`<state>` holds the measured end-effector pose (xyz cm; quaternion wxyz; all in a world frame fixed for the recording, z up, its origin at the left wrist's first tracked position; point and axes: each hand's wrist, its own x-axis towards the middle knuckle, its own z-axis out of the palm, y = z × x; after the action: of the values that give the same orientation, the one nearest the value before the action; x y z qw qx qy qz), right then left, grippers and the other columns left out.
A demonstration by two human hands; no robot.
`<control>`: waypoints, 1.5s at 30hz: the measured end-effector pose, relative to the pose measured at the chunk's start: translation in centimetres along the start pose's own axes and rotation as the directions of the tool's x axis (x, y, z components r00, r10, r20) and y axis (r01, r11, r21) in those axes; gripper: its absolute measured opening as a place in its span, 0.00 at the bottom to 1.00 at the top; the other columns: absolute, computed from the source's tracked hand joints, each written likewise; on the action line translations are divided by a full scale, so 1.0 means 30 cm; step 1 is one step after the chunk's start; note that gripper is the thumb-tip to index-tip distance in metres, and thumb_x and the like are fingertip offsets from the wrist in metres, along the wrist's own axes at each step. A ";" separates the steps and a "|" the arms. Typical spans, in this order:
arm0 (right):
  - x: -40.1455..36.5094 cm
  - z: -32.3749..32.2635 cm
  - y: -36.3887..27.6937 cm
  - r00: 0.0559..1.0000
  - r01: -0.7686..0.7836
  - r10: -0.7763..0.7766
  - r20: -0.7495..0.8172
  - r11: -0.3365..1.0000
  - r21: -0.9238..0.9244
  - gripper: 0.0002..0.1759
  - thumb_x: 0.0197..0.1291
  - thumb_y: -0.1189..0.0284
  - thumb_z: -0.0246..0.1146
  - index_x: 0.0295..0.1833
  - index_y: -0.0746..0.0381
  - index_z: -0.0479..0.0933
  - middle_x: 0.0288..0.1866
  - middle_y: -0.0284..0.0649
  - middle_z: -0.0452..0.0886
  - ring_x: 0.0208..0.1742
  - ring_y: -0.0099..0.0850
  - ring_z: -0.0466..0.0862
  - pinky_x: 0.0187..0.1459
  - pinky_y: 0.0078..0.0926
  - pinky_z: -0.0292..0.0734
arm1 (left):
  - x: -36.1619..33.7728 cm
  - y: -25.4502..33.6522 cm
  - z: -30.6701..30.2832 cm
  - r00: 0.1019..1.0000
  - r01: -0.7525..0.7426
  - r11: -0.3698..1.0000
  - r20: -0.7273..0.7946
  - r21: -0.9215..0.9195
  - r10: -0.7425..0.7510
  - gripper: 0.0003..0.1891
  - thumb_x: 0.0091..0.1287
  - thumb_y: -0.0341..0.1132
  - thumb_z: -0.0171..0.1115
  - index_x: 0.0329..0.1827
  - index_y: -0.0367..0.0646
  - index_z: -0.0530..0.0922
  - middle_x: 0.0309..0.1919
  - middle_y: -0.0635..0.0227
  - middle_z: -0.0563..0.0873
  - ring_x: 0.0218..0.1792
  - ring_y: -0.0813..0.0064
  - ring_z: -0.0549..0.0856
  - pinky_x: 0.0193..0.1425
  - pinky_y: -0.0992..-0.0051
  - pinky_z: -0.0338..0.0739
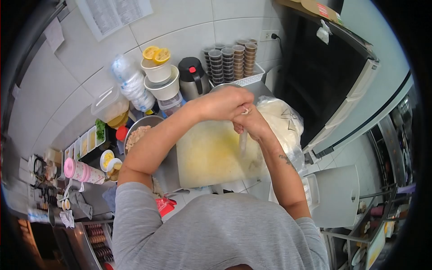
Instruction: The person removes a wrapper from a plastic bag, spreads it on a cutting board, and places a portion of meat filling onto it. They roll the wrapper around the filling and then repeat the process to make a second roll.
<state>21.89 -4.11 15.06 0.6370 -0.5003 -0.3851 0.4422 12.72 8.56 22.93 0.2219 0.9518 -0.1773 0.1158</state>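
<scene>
My left hand (227,102) and my right hand (253,120) meet above a cutting board (204,155) stained yellow in the middle. Both are closed, fingers pinched together, around a narrow piece of translucent plastic (243,143) that looks like a thin bag. It hangs down below my right hand, and a small white twisted end pokes out between the fingers. What my left fingertips grip is partly hidden. Right of the board, close to my right forearm, lies a large clear plastic bag (283,119) with pale contents and dark marker writing.
A metal bowl of minced meat (137,135) stands left of the board. Behind are a thermal jug (192,76), stacked white tubs (162,85) topped with squeezed citrus halves, and lidded sauce cups (229,63) in a basket. A pink patterned tumbler (85,172) stands far left.
</scene>
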 end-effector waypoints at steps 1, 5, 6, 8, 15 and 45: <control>-0.001 -0.007 0.009 1.000 0.000 0.000 -0.012 1.000 0.020 0.07 0.53 0.78 0.61 0.24 0.62 0.74 0.17 0.32 0.71 0.16 0.22 0.70 0.19 0.21 0.64 | -0.005 0.005 0.011 0.999 -0.023 1.000 -0.033 0.015 0.023 0.06 0.63 0.29 0.61 0.37 0.37 0.73 0.33 0.57 0.77 0.38 0.55 0.79 0.42 0.63 0.74; -0.003 -0.002 0.018 0.998 0.015 -0.012 -0.069 0.999 0.050 0.07 0.54 0.79 0.60 0.24 0.63 0.74 0.17 0.32 0.72 0.16 0.22 0.70 0.19 0.21 0.65 | -0.023 0.012 0.044 0.991 0.009 1.000 -0.132 -0.012 -0.010 0.04 0.64 0.26 0.60 0.36 0.36 0.74 0.33 0.57 0.77 0.38 0.54 0.79 0.43 0.63 0.74; -0.006 -0.002 0.020 0.996 0.019 -0.015 -0.087 0.999 0.045 0.07 0.54 0.79 0.60 0.24 0.63 0.74 0.17 0.33 0.72 0.17 0.22 0.70 0.19 0.21 0.65 | -0.025 0.006 0.051 0.991 0.018 1.000 -0.136 -0.014 -0.020 0.03 0.64 0.26 0.60 0.36 0.36 0.75 0.34 0.57 0.78 0.39 0.55 0.80 0.43 0.63 0.75; -0.006 -0.009 0.017 0.991 0.000 0.003 -0.134 1.000 0.019 0.06 0.54 0.79 0.61 0.26 0.63 0.75 0.18 0.32 0.72 0.17 0.21 0.71 0.19 0.21 0.65 | -0.028 -0.010 0.067 0.985 0.012 0.999 -0.169 -0.044 -0.020 0.02 0.63 0.24 0.58 0.37 0.36 0.77 0.35 0.58 0.79 0.40 0.57 0.81 0.45 0.64 0.75; -0.021 -0.024 -0.016 0.979 0.042 -0.041 -0.201 0.999 0.003 0.04 0.57 0.77 0.63 0.31 0.64 0.78 0.20 0.30 0.73 0.18 0.18 0.71 0.19 0.19 0.65 | -0.053 0.014 0.100 0.956 0.072 0.982 -0.270 -0.176 -0.118 0.14 0.60 0.17 0.52 0.47 0.37 0.79 0.42 0.60 0.79 0.46 0.61 0.82 0.51 0.68 0.76; -0.018 -0.087 -0.029 0.955 0.072 -0.113 -0.273 0.985 -0.156 0.17 0.58 0.72 0.68 0.20 0.59 0.70 0.14 0.29 0.70 0.15 0.18 0.69 0.20 0.19 0.64 | -0.014 -0.386 0.275 0.795 0.466 0.833 -0.271 -0.298 -0.543 0.10 0.58 0.22 0.54 0.35 0.42 0.84 0.45 0.59 0.81 0.50 0.59 0.79 0.56 0.63 0.73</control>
<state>24.33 -5.48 15.36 0.6673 -0.5842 -0.3450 0.3072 18.02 14.56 11.17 0.3743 0.8989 0.1145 0.1970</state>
